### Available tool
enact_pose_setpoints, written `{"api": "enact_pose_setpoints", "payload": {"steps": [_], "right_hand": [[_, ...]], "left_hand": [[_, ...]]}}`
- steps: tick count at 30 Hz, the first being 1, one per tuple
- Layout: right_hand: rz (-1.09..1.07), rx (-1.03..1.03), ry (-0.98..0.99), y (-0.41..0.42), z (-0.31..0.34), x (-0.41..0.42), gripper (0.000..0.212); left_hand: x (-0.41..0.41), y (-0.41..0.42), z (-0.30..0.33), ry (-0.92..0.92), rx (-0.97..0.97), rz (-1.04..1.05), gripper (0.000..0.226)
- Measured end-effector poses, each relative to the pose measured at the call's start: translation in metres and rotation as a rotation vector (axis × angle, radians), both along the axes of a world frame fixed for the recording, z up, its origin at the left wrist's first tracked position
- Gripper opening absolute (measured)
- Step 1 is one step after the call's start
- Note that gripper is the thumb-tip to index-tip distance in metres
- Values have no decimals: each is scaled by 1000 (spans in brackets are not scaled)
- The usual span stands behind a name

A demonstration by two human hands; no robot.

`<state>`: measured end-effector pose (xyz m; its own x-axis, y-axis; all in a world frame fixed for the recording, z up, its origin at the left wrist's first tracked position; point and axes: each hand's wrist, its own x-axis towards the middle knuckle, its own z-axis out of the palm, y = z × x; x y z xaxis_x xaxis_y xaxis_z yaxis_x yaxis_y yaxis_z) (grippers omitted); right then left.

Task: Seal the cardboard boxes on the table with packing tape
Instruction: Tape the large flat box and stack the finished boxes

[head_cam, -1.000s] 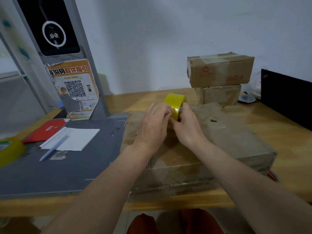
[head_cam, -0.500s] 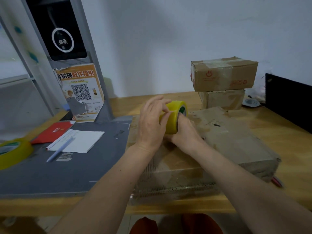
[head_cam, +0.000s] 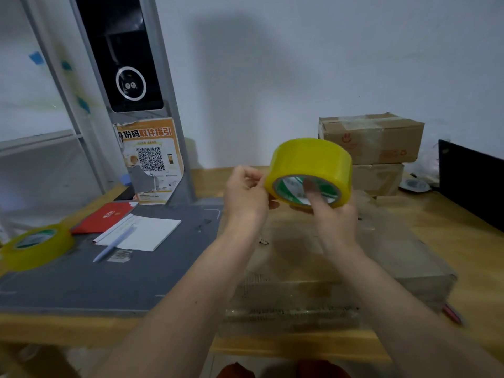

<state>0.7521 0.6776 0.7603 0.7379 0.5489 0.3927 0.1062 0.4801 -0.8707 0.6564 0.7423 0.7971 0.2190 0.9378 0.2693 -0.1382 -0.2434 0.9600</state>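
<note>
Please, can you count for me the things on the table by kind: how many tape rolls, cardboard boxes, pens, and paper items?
Tape rolls: 2, the held roll and the roll at left.
Cardboard boxes: 3, the flat box, the top box, the lower box.
Pens: 1, the pen.
Paper items: 2, the white notepad, the red booklet.
Total: 8.

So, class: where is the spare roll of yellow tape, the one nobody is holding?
In the head view, the spare roll lies flat at the far left edge of the table, on the grey mat, left of the red booklet and pen.
</note>
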Motion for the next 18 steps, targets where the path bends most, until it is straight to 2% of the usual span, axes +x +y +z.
{"api": "enact_pose_setpoints", "payload": {"steps": [1,2,3,8,13,16,18], "right_hand": [[61,23,99,1,2,2,44],[104,39,146,2,4,4,27],[122,25,141,1,6,4,20],[130,-221,83,7,9,0,24],[84,-428,-61,8,-2,9,23],[-16,-521,-238,11,-6,13,19],[-35,-562,-288,13,-8,18,14]], "left_hand": [[1,-1,-1,3,-18,2,25],[1,0,-2,1,-27,14,24],[0,2,-3,16,-26,34,23],[-13,12,-19,202,-103,161,25],[-41,22,-34,212,-179,277,20],[-49,24,-42,285,-204,286,38],[-53,24,-45,308,-210,298,42]]}}
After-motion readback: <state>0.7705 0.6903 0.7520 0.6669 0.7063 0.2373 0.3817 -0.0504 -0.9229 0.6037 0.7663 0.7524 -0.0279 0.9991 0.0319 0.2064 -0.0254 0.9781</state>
